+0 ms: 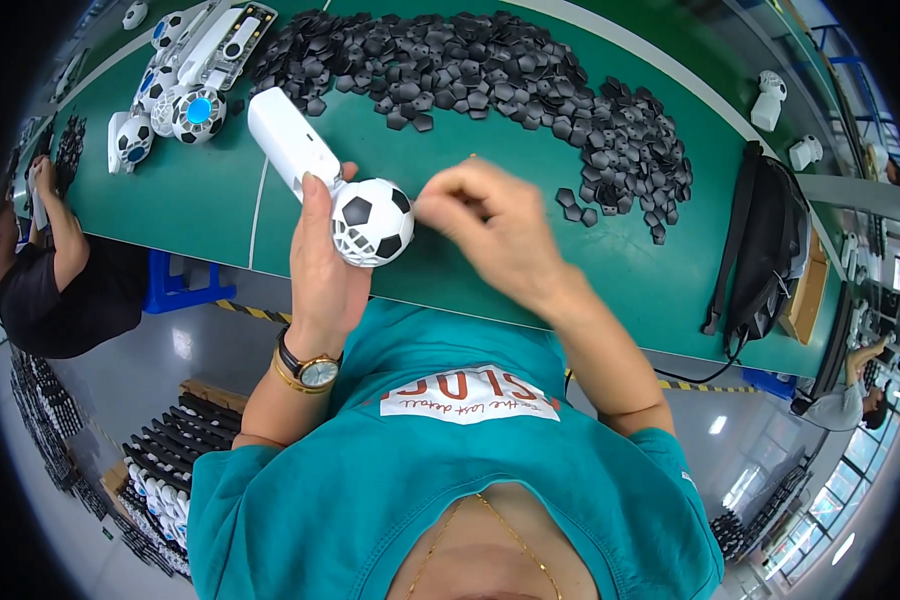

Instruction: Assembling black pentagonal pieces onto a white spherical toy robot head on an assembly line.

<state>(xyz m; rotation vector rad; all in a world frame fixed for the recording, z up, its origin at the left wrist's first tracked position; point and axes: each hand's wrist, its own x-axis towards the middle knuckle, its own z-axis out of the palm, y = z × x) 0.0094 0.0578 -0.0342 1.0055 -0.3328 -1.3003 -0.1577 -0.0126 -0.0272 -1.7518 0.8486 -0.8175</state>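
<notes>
The white handheld device (295,143) is over the counter (210,205), gripped around its neck by the left hand (325,265), likely to steady its soccer-ball head (375,222). The right hand (505,235) is curled narrow just beside that; I cannot tell whether its fingertips pinch anything. Beyond, black pentagonal pieces (470,70) are heaped, probably for easy reach. Similar ball-headed devices (160,92) crowd the upper left; a black backpack (765,255) takes up the right end.
</notes>
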